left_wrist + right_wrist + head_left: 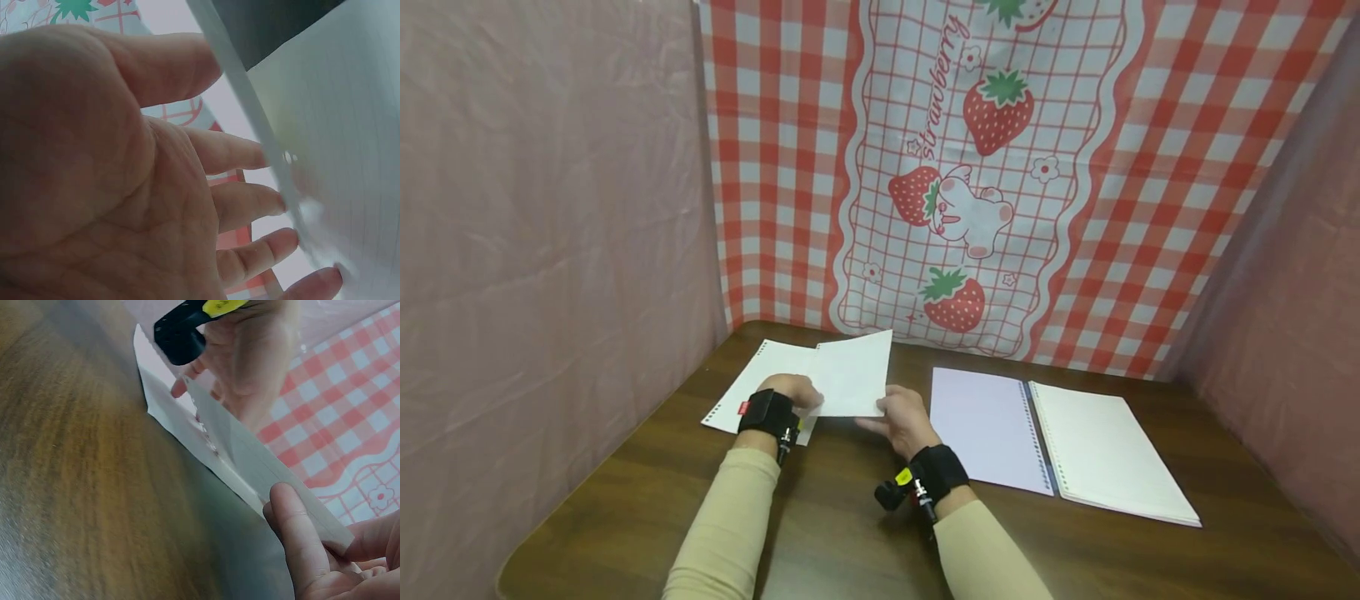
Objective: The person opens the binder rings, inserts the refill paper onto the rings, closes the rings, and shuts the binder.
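Observation:
A loose white sheet of paper (853, 375) with punched holes along one edge is raised and tilted above another white sheet (737, 396) on the table. My right hand (907, 419) pinches the raised sheet at its near right corner, thumb on one face and fingers on the other. At the sheet's left side is my left hand (792, 389). In the left wrist view, its spread fingers (240, 203) and thumb reach the paper's edge, with the palm open. Faint ruled lines show on the sheet (250, 450) in the right wrist view.
To the right, a spiral notebook lies open on the brown wooden table (842, 533), with a pale lilac cover (985, 425) and a stack of white pages (1112, 450). A checked strawberry cloth (775, 167) hangs behind the table; pinkish curtains (550, 250) flank it.

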### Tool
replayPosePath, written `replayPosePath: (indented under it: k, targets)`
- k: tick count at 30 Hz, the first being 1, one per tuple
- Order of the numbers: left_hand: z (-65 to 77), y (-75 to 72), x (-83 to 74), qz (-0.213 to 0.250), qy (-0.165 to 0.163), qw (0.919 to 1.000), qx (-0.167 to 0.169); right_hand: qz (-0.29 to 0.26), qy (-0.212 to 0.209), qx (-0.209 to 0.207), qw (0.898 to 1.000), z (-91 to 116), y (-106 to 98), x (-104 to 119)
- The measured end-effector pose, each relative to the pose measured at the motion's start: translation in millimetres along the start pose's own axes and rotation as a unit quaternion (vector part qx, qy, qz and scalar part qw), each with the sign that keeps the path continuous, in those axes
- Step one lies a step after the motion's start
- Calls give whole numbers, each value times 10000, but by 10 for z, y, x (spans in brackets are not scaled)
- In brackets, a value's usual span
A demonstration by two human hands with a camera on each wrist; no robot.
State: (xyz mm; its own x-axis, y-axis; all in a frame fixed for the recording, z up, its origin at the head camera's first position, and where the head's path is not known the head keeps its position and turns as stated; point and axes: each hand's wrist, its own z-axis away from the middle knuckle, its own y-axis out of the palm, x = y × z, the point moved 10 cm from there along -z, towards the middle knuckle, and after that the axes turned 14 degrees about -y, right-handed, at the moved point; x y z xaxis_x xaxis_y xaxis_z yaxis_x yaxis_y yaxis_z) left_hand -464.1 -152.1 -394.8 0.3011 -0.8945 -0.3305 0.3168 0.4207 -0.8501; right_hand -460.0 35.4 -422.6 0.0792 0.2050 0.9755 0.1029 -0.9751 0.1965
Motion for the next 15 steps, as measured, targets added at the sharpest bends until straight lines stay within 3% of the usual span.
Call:
replayPosePath:
  k: [6,10,15]
  targets:
    - [-42,-18,-75,-4,364,9991,-196,-84,1,-45,10000,-25,-42,69]
    - [-97,-139,-211,-90,803,9941,-722,-230,-78,-15,9997,-42,-51,156]
    - [-130,-323,-280,365,954,9853,-1370,-239,-185,108,9995,-35,-93,254]
